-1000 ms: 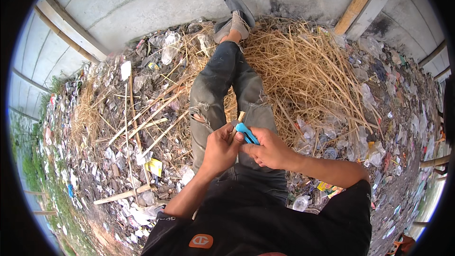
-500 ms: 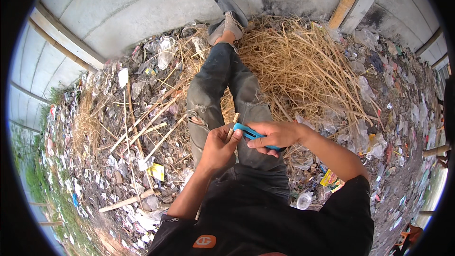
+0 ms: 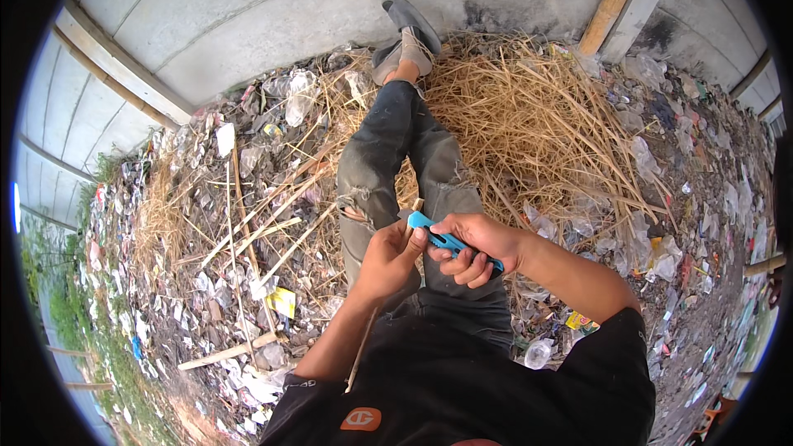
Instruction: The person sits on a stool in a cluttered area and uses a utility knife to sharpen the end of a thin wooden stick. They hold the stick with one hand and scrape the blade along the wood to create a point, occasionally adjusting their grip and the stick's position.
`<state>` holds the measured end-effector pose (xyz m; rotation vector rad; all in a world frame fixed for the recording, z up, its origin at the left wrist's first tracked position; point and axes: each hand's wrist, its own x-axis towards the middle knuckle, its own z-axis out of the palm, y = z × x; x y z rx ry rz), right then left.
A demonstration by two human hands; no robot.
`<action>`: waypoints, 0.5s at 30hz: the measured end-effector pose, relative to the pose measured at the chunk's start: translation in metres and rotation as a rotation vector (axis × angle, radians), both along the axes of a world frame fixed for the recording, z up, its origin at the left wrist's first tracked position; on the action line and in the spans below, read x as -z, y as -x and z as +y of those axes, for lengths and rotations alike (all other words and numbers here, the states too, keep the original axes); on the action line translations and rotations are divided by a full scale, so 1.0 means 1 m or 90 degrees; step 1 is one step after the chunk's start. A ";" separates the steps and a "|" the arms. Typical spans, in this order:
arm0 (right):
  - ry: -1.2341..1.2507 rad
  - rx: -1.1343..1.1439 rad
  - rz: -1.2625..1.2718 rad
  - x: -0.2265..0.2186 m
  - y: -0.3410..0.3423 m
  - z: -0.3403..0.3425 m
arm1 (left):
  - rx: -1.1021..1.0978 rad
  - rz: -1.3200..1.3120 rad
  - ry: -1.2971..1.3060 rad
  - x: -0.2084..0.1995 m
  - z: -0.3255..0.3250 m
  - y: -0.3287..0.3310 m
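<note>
Whittling: right hand (image 3: pixel 479 244) fingers clamped on blue utility knife (image 3: pixel 446 239), left hand (image 3: pixel 388 260) fingers closed around thin stick (image 3: pixel 363 347) over lap. Next stroke likely needs blade angled away, steady grip.

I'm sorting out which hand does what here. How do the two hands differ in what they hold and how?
The right hand wraps its fingers around a blue cutter, lying across the lap. The left hand pinches a thin tan stick that runs down past the forearm. Both meet above the knees, thumbs close together.
</note>
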<state>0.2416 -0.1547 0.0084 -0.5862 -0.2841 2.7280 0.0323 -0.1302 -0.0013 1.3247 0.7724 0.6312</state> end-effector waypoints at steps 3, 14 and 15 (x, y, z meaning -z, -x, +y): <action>0.014 -0.023 0.013 0.000 -0.005 -0.003 | 0.038 -0.013 -0.025 0.002 0.001 0.006; 0.092 -0.063 0.096 0.021 -0.007 -0.010 | 0.013 0.014 0.000 0.012 -0.005 0.004; 0.093 -0.047 0.085 0.020 -0.007 -0.010 | 0.005 0.004 -0.012 0.012 -0.005 0.003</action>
